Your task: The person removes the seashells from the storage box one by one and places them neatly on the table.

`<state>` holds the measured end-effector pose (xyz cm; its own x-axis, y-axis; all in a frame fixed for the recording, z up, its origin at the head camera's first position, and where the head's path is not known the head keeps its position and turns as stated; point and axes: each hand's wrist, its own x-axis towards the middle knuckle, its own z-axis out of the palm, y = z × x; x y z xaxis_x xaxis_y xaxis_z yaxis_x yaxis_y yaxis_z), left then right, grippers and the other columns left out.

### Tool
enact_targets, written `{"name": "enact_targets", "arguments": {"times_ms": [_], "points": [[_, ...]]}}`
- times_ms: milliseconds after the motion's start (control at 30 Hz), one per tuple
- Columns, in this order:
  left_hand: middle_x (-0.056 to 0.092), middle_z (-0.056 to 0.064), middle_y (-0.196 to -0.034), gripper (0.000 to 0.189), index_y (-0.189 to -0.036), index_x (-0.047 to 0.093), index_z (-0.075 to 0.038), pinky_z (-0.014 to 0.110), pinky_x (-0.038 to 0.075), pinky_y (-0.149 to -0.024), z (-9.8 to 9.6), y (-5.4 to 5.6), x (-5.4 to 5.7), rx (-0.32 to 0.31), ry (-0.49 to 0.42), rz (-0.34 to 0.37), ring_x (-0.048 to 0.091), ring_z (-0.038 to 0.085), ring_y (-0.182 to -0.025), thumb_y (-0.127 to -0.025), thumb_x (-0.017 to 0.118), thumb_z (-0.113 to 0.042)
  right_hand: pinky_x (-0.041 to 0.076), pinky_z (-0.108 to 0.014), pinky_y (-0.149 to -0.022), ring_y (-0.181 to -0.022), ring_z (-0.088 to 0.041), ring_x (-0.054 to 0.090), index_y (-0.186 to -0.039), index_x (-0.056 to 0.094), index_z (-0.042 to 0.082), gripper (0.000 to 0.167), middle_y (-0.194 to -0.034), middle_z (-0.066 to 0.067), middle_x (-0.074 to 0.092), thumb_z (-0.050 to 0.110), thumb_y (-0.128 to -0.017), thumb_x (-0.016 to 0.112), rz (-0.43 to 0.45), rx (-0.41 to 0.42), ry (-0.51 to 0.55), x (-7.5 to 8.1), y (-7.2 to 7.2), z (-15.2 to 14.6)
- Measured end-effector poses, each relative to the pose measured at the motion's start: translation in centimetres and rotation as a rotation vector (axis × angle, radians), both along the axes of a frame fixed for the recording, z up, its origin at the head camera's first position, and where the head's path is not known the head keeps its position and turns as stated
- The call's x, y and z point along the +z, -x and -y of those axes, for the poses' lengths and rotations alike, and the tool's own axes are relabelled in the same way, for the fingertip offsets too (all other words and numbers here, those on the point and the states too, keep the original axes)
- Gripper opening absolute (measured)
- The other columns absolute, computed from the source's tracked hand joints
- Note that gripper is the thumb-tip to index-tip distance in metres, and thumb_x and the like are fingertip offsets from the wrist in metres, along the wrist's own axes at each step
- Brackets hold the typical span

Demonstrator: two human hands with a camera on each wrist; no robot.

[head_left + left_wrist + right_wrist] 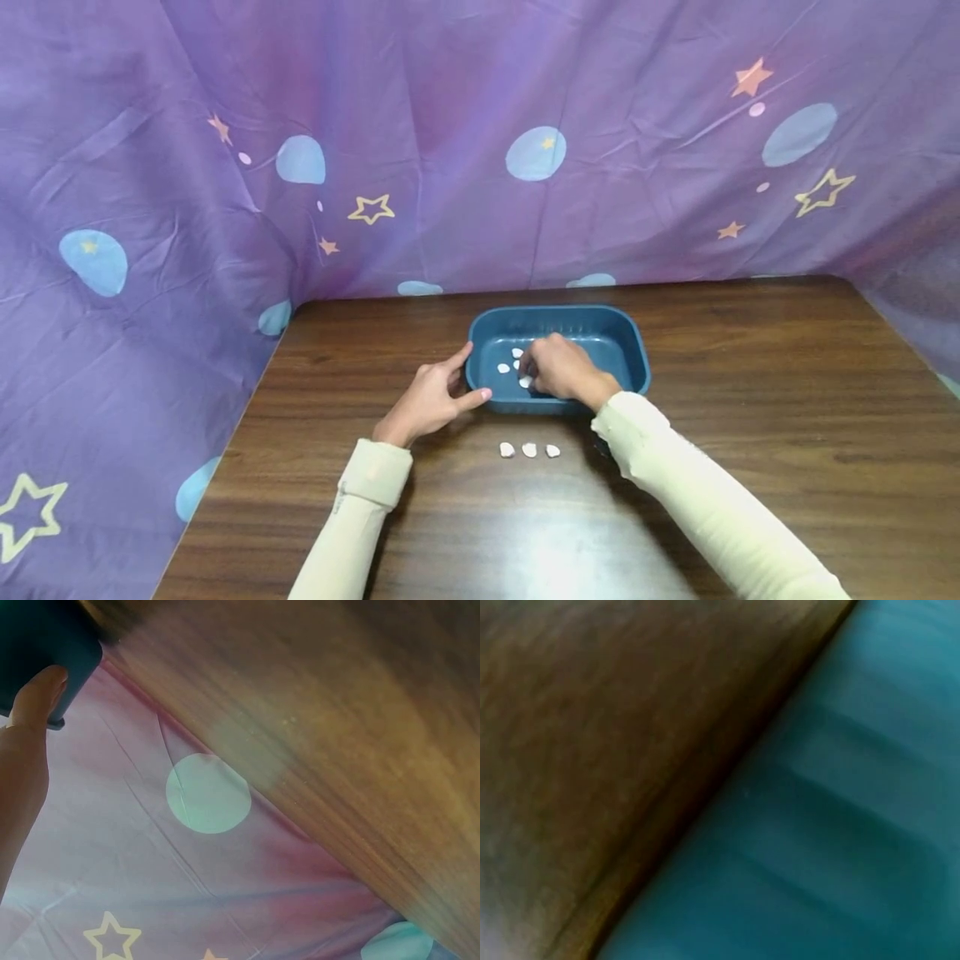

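A blue rectangular basin (558, 407) stands on the wooden table with several small white pebble-like pieces (503, 367) on its floor. At its left end, my left hand (427, 404) touches the basin with thumb and forefinger spread along the rim. The left wrist view shows one finger (43, 694) against the blue wall. My right hand (562, 368) reaches into the basin over the near wall, fingers bent down among the white pieces. One white piece (526, 382) lies right at its fingertips; whether it is pinched is hidden. The right wrist view is blurred.
Three more white pieces (529, 450) lie in a row on the table (337, 350) in front of the basin. A purple curtain (450, 100) with stars and blue ovals hangs behind the table and along its sides.
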<state>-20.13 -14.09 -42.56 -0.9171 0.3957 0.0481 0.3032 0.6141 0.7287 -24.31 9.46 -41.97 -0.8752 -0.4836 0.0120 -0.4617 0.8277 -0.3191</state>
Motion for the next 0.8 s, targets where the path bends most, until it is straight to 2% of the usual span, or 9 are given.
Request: {"name": "enact_targets", "arguments": {"times_ms": [233, 467, 700, 800], "points": [[0.048, 0.023, -0.149, 0.087, -0.156, 0.031, 0.000, 0.036, 0.047, -0.112, 0.0, 0.1, 0.0, -0.002, -0.015, -0.027, 0.057, 0.026, -0.132, -0.089, 0.077, -0.033, 0.057, -0.035, -0.063, -0.075, -0.016, 0.067, -0.093, 0.080, 0.016, 0.019, -0.080, 0.000, 0.074, 0.008, -0.076, 0.077, -0.034, 0.006, 0.028, 0.7, -0.1, -0.2], [0.048, 0.022, -0.149, 0.089, -0.156, 0.030, 0.000, 0.036, 0.046, -0.112, 0.0, 0.1, 0.1, -0.008, -0.013, -0.021, 0.058, 0.025, -0.132, -0.089, 0.077, -0.035, 0.061, -0.040, -0.076, -0.083, -0.019, 0.069, -0.101, 0.080, 0.012, 0.023, -0.089, -0.004, 0.077, 0.009, -0.078, 0.077, -0.012, 0.004, 0.064, 1.2, -0.5, -0.7], [0.046, 0.022, -0.150, 0.088, -0.156, 0.030, -0.001, 0.035, 0.046, -0.112, 0.0, 0.0, -0.1, 0.002, -0.012, -0.014, 0.058, 0.025, -0.132, -0.089, 0.077, -0.035, 0.059, -0.045, -0.087, -0.092, -0.024, 0.072, -0.097, 0.080, 0.010, 0.018, -0.092, -0.003, 0.080, 0.009, -0.079, 0.077, -0.008, 0.033, 0.170, 1.3, -0.8, -1.1], [0.044, 0.021, -0.152, 0.088, -0.156, 0.030, -0.002, 0.034, 0.046, -0.113, 0.1, 0.0, -0.2, 0.002, -0.009, -0.008, 0.057, 0.025, -0.132, -0.089, 0.076, -0.035, 0.058, -0.043, -0.086, -0.090, -0.021, 0.073, -0.095, 0.081, 0.012, 0.017, -0.090, -0.001, 0.080, 0.010, -0.078, 0.079, -0.017, 0.041, 0.213, 1.4, -0.9, -1.3]]}}
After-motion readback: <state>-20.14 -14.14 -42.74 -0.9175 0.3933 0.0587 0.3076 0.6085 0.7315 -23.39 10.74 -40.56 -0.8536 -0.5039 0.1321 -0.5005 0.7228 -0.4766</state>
